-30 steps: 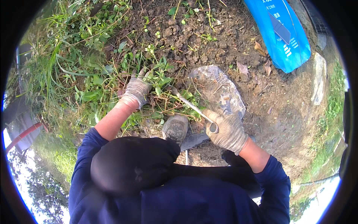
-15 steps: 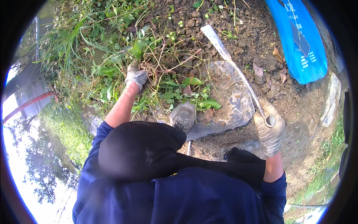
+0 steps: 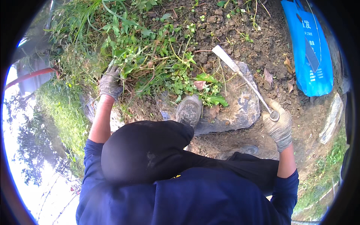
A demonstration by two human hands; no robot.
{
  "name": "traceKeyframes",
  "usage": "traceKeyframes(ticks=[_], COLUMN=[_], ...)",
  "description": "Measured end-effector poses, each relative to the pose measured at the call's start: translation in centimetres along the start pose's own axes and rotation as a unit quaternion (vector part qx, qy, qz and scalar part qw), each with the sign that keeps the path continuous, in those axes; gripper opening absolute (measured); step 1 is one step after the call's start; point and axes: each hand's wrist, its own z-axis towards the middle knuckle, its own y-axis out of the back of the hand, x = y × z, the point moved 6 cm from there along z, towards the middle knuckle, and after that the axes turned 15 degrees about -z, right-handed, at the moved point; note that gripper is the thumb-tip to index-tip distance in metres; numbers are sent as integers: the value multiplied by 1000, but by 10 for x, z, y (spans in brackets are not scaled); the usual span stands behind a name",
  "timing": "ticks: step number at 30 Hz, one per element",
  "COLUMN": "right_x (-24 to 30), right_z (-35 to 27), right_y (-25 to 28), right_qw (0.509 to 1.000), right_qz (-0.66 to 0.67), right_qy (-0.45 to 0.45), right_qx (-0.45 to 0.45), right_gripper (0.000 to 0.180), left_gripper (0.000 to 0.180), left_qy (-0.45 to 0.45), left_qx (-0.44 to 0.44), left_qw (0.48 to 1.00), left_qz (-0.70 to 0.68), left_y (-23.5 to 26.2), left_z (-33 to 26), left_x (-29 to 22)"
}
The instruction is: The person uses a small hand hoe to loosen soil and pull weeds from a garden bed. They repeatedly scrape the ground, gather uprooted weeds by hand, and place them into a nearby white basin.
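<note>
My right hand [image 3: 279, 127], in a knitted work glove, is closed round the lower end of a metal digging tool [image 3: 245, 80]. The tool has a flat pale blade, a thin bent shaft and a round hollow end showing at the glove. Its blade lies over bare soil beyond the flat stone [image 3: 243, 108]. My left hand [image 3: 111, 83], gloved too, rests at the near left edge of the weeds [image 3: 138, 69]. Its fingers are stretched out, partly under leaves, and appear to grip nothing.
A blue bag [image 3: 313, 63] lies on the soil [image 3: 217, 22] at the far right. My shoe [image 3: 189, 110] stands against the flat stone. Another pale stone [image 3: 332, 118] lies at the right, and a red curved bar [image 3: 32, 77] shows at the left.
My left hand has moved left and slightly nearer, and its fingers have opened from the clump of stems. Leafy weeds have shifted nearer. The right hand still holds the tool.
</note>
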Motion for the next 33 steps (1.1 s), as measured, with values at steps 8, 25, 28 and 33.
traceKeyframes(ticks=[8, 25, 28, 33], right_x=[1, 5, 3, 8], right_z=[-10, -35, -31, -24], right_y=[36, -20, -23, -14], right_qw=[986, 979, 978, 984], right_qz=[-137, -138, -143, -107], right_qy=[-85, -151, -150, -142], right_qx=[-37, -17, -8, -29], right_gripper=[38, 45, 48, 45], left_gripper=[51, 58, 50, 40], left_qy=[-332, -350, -421, -550], left_qx=[266, 438, 336, 242], left_qw=[905, 826, 843, 798], left_qz=[-20, 63, 13, -46], left_y=[-85, -106, -96, -87], left_z=[114, 174, 166, 141], left_x=[-214, -244, -239, -231])
